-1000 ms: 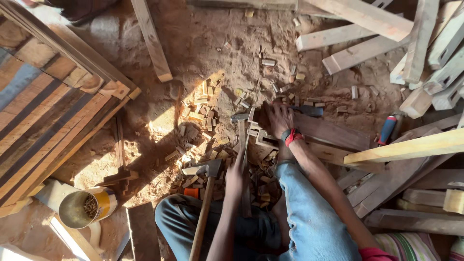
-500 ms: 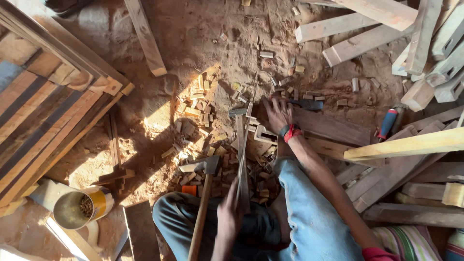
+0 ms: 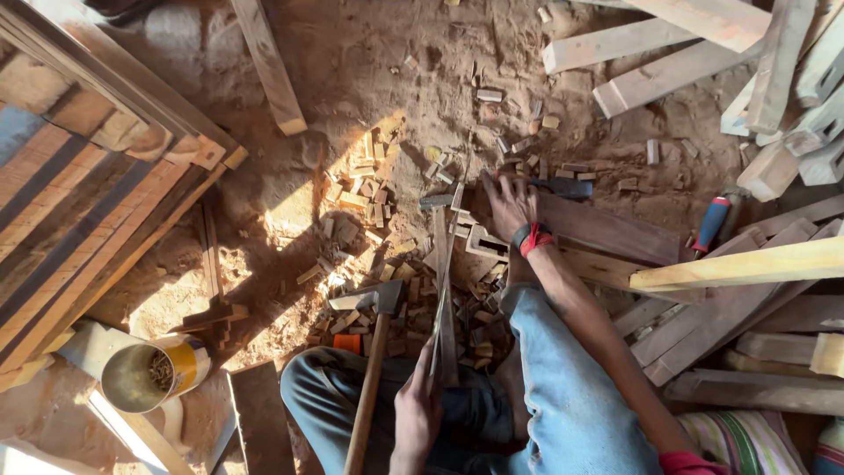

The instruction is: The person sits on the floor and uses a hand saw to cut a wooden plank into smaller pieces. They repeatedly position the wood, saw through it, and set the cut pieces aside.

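Since a second ago our left hand (image 3: 420, 413) has drawn back along the slat (image 3: 442, 290), from near its middle down to its near end by the knees. We now see that hand closed round the slat's lower end, fingers wrapped, holding the piece lengthwise out over the floor (image 3: 352, 79). Our right hand (image 3: 510, 204) has stayed where it was, lying flat with fingers spread on the dark plank (image 3: 607, 230), a red band at the wrist; it pinches nothing that we can see.

We judge the shift as a change of grip on the slat rather than a change of work: the piece is steadied from its end, its far tip among the offcuts (image 3: 369, 198).

Otherwise little differs. The hammer (image 3: 374, 352) lies untouched just left of the slat, head away from us, handle towards the knee. The tin (image 3: 154, 374) stands at lower left as before, and the screwdriver (image 3: 712, 224) rests on the boards to the right.
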`<state>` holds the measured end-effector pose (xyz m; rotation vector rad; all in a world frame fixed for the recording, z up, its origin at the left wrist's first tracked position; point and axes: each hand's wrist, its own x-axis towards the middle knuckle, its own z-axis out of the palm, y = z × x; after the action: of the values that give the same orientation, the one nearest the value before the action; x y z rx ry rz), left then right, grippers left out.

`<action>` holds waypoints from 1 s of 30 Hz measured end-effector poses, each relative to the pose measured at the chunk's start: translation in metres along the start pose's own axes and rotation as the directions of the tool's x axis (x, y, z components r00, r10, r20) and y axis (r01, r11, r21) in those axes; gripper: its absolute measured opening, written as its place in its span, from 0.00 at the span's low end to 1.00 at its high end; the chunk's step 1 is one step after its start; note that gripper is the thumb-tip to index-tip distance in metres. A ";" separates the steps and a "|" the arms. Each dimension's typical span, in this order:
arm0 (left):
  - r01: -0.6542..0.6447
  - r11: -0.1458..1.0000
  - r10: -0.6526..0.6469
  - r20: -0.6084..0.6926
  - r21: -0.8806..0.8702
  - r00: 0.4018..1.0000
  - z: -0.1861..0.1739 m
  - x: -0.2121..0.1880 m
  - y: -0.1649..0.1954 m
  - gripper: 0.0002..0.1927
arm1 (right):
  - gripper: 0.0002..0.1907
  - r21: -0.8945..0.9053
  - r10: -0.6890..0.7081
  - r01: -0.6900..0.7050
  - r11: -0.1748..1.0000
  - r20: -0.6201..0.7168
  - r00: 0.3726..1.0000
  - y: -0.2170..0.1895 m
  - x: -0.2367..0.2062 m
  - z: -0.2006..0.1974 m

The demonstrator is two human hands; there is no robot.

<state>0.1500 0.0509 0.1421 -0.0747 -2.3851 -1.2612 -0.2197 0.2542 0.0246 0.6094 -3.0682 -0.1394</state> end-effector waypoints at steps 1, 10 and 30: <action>0.160 0.987 -0.157 0.092 -0.031 0.983 -0.004 -0.007 -0.003 0.38 | 0.56 0.038 -0.011 0.012 0.999 -0.044 0.999 0.000 -0.001 0.002; 0.015 0.997 -0.025 0.117 0.078 0.993 0.125 0.214 -0.069 0.28 | 0.53 -0.018 0.012 -0.011 1.000 0.065 0.998 -0.003 -0.006 -0.017; 0.001 1.000 0.000 0.099 -0.018 0.995 0.117 0.192 -0.067 0.31 | 0.57 0.025 -0.014 0.015 1.000 -0.013 1.000 -0.006 -0.003 -0.018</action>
<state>-0.0814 0.0753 0.1106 -0.1453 -2.4578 -1.3074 -0.2138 0.2487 0.0422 0.6314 -3.0578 -0.0971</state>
